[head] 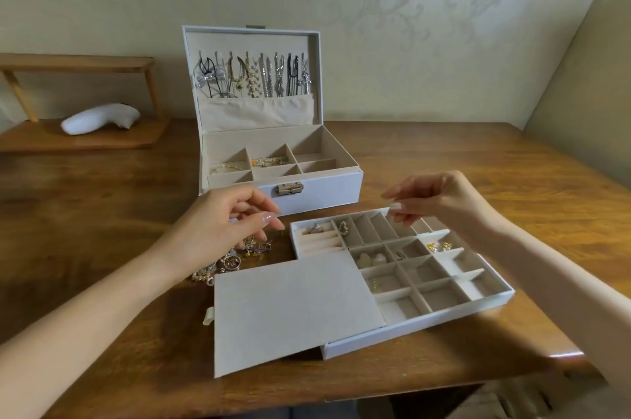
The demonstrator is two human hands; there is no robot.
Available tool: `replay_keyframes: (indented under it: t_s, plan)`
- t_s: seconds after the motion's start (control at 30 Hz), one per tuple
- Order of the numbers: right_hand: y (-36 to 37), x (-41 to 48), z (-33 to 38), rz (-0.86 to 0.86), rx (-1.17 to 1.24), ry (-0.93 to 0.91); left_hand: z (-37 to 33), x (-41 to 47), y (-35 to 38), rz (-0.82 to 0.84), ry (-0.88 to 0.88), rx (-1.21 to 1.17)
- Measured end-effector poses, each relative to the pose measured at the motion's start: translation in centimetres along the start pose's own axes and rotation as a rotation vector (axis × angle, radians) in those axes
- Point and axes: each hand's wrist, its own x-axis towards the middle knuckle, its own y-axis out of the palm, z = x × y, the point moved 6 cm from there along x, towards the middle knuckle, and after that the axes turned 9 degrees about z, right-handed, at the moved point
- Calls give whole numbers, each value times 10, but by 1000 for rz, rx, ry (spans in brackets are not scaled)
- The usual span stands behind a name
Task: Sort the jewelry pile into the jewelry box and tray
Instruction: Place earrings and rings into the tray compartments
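I observed the left hand [232, 219] above the jewelry pile [235, 256], fingers loosely curled, with nothing visible in them. The pile lay just left of the tray [426, 323], partly hidden by that hand. The right hand [440, 200] hovered over the tray's back row, fingertips nearly together; I could not tell whether they pinched anything. A flat panel [290, 309] hid the tray's near-left compartments. The jewelry box [317, 191] stood open behind.
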Motion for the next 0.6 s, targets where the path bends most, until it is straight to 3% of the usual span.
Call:
replay_keyframes:
  t_s: [0.23, 0.37, 0.6]
  plan:
    - [13, -3, 8, 81, -36, 36, 2, -3, -5, -11, -1, 32]
    - [13, -14, 14, 213, -73, 76, 10, -14, -16, -32, -2, 20]
    - [17, -44, 7, 197, -487, 116, 20, -21, -21, -41, -33, 12]
